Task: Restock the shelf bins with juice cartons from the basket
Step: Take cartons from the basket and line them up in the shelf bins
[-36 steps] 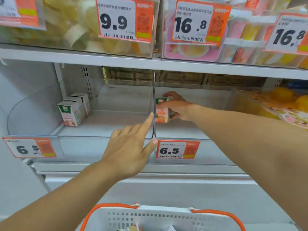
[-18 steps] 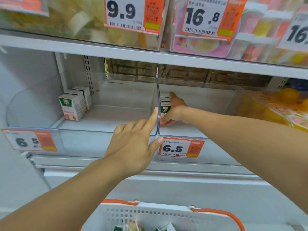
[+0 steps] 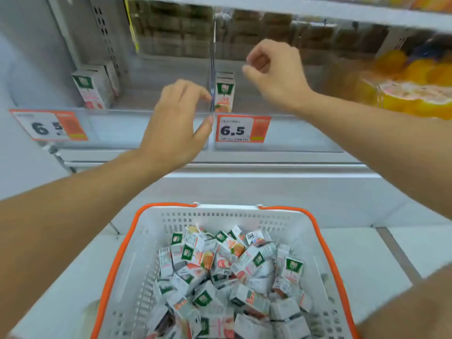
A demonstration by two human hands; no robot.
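Since a moment ago, the right hand (image 3: 276,74) has let go of the small white juice carton with the green top and orange fruit picture (image 3: 223,95) and pulled back out of the clear plastic shelf bin (image 3: 281,133). Its fingers are loosely curled and hold nothing. That carton now stands upright at the front left of the bin, right beside the clear divider wall (image 3: 212,69), with more cartons lined up behind it. One more carton looks to be in place.

The left hand (image 3: 175,126) holds nothing too, its fingers bent near the divider's front edge.

Below, the white plastic basket with orange handles (image 3: 220,215) is full of the same little cartons, all jumbled. Lots are left to put away.

Another few cartons (image 3: 94,86) stand in the left bin.
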